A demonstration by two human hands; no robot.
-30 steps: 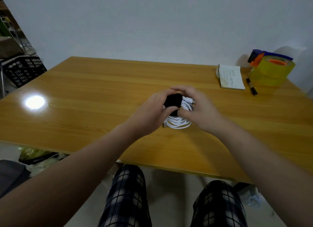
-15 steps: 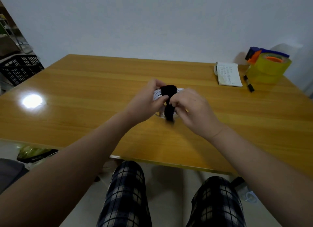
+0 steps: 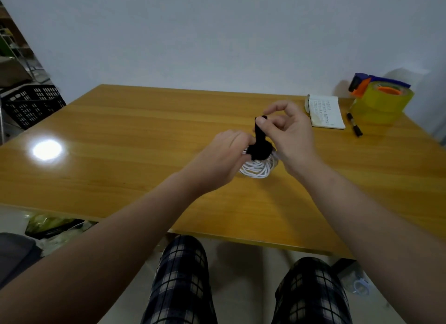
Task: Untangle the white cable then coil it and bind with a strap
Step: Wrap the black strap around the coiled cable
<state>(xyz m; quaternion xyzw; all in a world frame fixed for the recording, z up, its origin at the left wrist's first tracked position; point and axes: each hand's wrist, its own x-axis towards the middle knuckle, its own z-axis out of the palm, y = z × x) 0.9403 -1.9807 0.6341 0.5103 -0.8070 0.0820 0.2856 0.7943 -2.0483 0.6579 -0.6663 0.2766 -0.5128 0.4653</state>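
Plain white wall [image 3: 217, 34] behind a wooden table [image 3: 120, 142], seen from above by a seated person in checked trousers [image 3: 181, 282]. Near the middle of the table, both bare hands meet over a coiled white cable [image 3: 257, 170]. The coil's lower loops show between the hands and seem to rest on the table, though contact is hard to judge. A black strap [image 3: 331, 149] is wrapped around the top of the coil. Its free end rises upward, pinched between thumb and forefinger of the right hand [image 3: 293, 135], whose other fingers curl loosely above. The left hand [image 3: 222, 157] is closed on the left side of the coil, just beside the wrapped strap; its fingertips are hidden.

At the far right corner stands a yellow tape dispenser [image 3: 381, 101] with orange and blue parts. Just left of it lies a small white notepad [image 3: 325, 111] with printed text too small to read, and a black marker [image 3: 354, 124] lies between the two. A bright light reflection [image 3: 47, 149] shines on the table's left side. On the floor at left is a black slatted crate [image 3: 31, 106]
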